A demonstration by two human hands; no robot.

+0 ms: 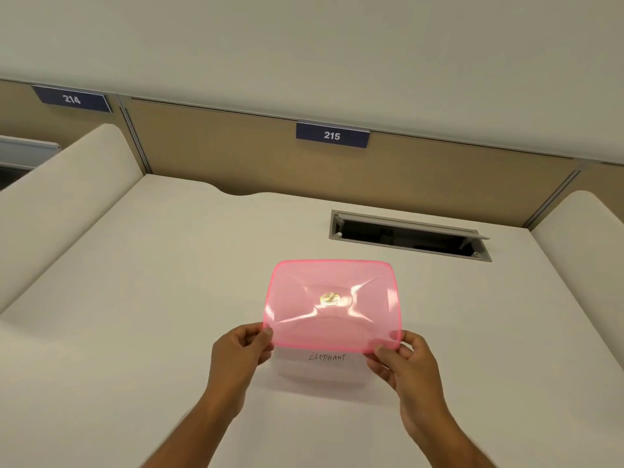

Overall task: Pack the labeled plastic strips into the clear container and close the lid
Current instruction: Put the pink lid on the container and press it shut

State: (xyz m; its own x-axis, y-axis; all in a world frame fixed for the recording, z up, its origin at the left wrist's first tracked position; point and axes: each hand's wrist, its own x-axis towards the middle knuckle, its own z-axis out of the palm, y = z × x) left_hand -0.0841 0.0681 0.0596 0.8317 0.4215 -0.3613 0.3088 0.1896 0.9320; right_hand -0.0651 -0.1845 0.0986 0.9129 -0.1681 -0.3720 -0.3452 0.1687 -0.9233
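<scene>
Pink lid (332, 305) pinched by both hands over "ELEPHANT" strip (327, 357).

Office: desk partitions (236, 146) numbered 214, 215

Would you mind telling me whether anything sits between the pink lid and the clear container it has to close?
Nothing visible does. The left hand and right hand pinch the pink lid by its near corners, tilted above the clear container. Only the strip marked ELEPHANT shows inside, below the lid's near edge; the rim is hard to make out.
</scene>
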